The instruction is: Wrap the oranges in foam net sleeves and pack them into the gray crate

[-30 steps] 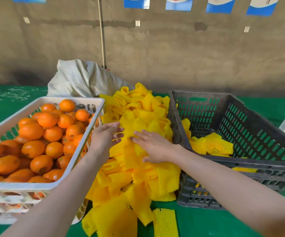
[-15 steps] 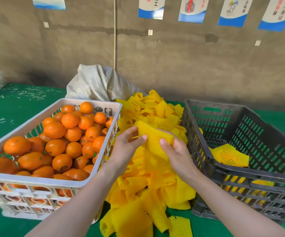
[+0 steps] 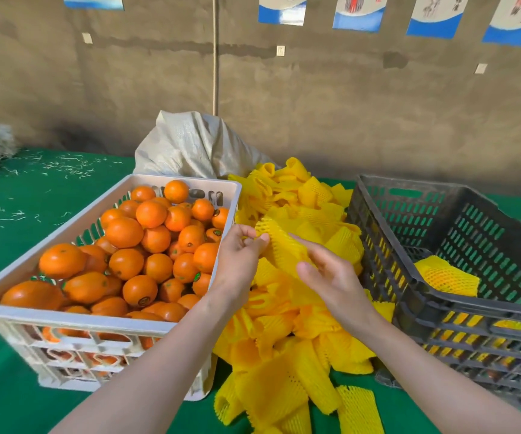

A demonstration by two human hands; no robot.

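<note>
A white crate (image 3: 105, 322) on the left is heaped with loose oranges (image 3: 155, 239). A pile of yellow foam net sleeves (image 3: 293, 308) lies between it and the gray crate (image 3: 459, 302) on the right. Above the pile my left hand (image 3: 240, 261) pinches the edge of one yellow sleeve (image 3: 279, 242) between thumb and fingers. My right hand (image 3: 328, 274) is beside that sleeve with fingers spread and straight, touching its lower side. Inside the gray crate sits a wrapped orange (image 3: 445, 275) in yellow net.
A gray woven sack (image 3: 196, 145) stands behind the white crate against the brown wall. Green cloth (image 3: 33, 195) covers the surface, littered with pale straw bits at the left. A few sleeves (image 3: 359, 411) have slid off the pile toward me.
Both hands have lifted one sleeve off the pile. My right hand has let go its grip and spread its fingers, while my left hand keeps the sleeve's edge.
</note>
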